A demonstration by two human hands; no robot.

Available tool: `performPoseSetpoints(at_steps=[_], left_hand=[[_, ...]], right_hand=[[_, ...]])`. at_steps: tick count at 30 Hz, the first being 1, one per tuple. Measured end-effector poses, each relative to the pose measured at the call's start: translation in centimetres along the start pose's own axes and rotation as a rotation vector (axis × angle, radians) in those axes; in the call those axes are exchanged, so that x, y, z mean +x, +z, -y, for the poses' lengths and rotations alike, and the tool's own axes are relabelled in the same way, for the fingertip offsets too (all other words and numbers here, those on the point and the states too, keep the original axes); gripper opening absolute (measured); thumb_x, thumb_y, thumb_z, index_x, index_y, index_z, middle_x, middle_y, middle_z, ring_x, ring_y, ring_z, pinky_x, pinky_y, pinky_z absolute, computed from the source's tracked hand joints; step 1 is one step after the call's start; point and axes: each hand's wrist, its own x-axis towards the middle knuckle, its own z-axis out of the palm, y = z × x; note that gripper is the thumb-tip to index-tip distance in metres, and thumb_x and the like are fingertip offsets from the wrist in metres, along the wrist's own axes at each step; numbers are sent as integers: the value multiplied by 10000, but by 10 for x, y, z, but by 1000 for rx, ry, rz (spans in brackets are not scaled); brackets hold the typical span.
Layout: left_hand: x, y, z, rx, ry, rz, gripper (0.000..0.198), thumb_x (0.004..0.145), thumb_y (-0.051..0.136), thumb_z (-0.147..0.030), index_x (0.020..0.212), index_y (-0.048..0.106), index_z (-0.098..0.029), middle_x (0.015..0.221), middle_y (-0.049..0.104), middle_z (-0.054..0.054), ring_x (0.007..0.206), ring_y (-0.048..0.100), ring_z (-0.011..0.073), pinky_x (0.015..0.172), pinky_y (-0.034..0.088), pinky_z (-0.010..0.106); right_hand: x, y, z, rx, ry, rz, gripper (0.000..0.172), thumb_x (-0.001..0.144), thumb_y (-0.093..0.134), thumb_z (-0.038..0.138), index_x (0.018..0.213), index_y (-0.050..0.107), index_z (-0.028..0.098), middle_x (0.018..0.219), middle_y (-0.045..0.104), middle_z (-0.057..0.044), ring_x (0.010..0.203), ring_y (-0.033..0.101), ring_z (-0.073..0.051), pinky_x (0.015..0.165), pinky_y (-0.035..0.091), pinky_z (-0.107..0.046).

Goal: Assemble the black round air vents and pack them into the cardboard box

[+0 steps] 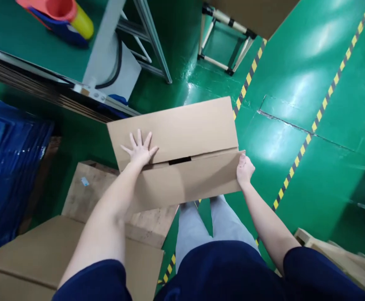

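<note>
Cardboard box (182, 138) between left hand (141, 151), right hand (244, 169).

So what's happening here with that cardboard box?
A person standing on a green floor holds a cardboard box in front of them, above their legs. The left hand lies flat, fingers spread, on the top flap, and the right hand grips the box's right edge. The flaps nearly meet, with a small dark gap showing at the seam. More cardboard boxes sit lower left, beside a blue stack.
</note>
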Motion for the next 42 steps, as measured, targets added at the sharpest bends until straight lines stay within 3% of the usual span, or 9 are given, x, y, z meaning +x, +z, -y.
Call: performPoseSetpoints(at_steps=[5,10,15,19,24,28,32,37,42], left_hand=[[10,6,10,22,2,27,772,991,338,-623,1670,155,-305,1738,-165,86,1575,-176,453,1088,-21,870],[21,-7,3,31,-22,38,778,988,363,-617,1672,139,-320,1739,-176,63,1577,-178,445,1101,-32,862],[23,-11,-1,11,-23,32,779,984,378,-616,1670,136,-336,1736,-197,51,1578,-199,423,1108,-59,849],[16,-6,-4,-31,-24,30,770,980,375,-635,1664,151,-361,1739,-187,50,1579,-193,424,1097,-72,855],[19,1,2,-52,-19,41,784,968,419,-640,1659,141,-395,1743,-173,12,1572,-201,437,1092,-102,853],[30,6,14,-74,-2,72,809,955,455,-652,1656,130,-412,1744,-172,6,1561,-231,444,1076,-129,856],[21,11,4,-157,5,-41,780,940,556,-601,1635,253,-415,1762,-47,28,1585,-148,436,1117,-139,818],[-26,51,-44,-297,-124,-390,702,1007,491,-494,1636,319,-234,1723,198,167,1609,104,355,1247,-13,704],[-47,102,-65,-313,-72,-418,717,1014,423,-580,1631,333,-229,1706,256,163,1590,212,333,1279,91,653]], right_hand=[[-1,16,-10,-158,-20,31,723,1029,143,687,829,619,181,711,542,-72,715,489,-212,713,363,-322],[-13,28,-25,-139,-97,-216,753,986,320,713,1322,595,97,1182,547,-238,1142,476,-354,977,397,-534],[-21,22,-36,-255,-253,-171,643,1033,320,514,1566,449,177,1446,458,-232,1350,395,-376,1103,329,-624],[-9,15,16,-325,-608,-33,606,1040,299,364,1610,385,177,1597,396,-183,1524,243,-377,1210,149,-675],[-8,59,111,-288,-939,233,778,1029,316,495,1665,167,73,1697,222,-192,1585,142,-341,1267,75,-618],[-18,88,114,-331,-995,347,750,1031,317,481,1653,220,72,1704,202,-193,1590,139,-321,1277,69,-606],[-17,84,103,-412,-1010,335,705,1029,347,456,1633,299,96,1712,149,-209,1591,122,-346,1252,89,-653],[-22,73,109,-473,-997,326,693,1033,310,443,1605,356,55,1686,189,-262,1588,123,-369,1234,107,-680],[-6,71,125,-408,-1095,296,715,1015,344,490,1632,334,129,1671,243,-255,1551,210,-444,1158,115,-797]])
